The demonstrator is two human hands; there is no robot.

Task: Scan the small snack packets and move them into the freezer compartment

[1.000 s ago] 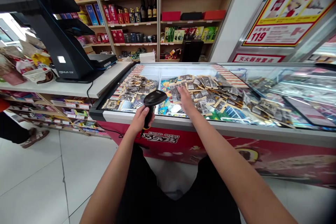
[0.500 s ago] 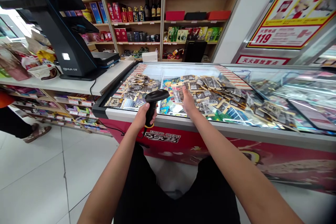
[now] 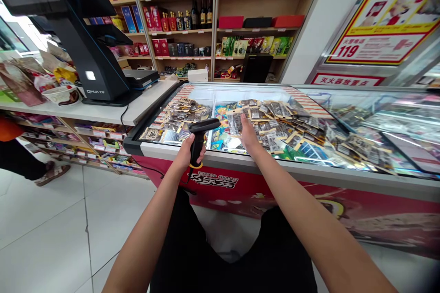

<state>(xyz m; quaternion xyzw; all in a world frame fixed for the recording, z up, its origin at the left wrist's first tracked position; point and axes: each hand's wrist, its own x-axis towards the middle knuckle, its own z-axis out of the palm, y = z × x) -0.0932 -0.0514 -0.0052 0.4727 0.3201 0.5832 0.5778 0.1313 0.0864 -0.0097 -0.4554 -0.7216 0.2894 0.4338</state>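
Note:
My left hand (image 3: 189, 152) is wrapped round the handle of a black barcode scanner (image 3: 203, 126), its head tilted toward the right over the freezer's front edge. My right hand (image 3: 248, 135) grips a small snack packet (image 3: 235, 124) by its right side, thumb on top and the other fingers hidden beneath. The packet faces up, with a dark printed front and a tan top strip. Around it on the glass lid lies a spread heap of similar snack packets (image 3: 271, 112). A smaller pile of packets (image 3: 184, 112) lies to the left, beyond the scanner.
The red chest freezer (image 3: 233, 192) stands before my knees. At the left, a counter (image 3: 106, 113) carries a checkout terminal (image 3: 103, 64). A phone (image 3: 412, 151) lies on the lid at the right. Shelves (image 3: 185, 32) with boxes and bottles stand behind. Another person's leg (image 3: 20, 160) shows at far left.
The packet in my right hand has its dark front turned up more fully, where a pinkish part showed before. The view has shifted slightly; the scanner stays in my left hand.

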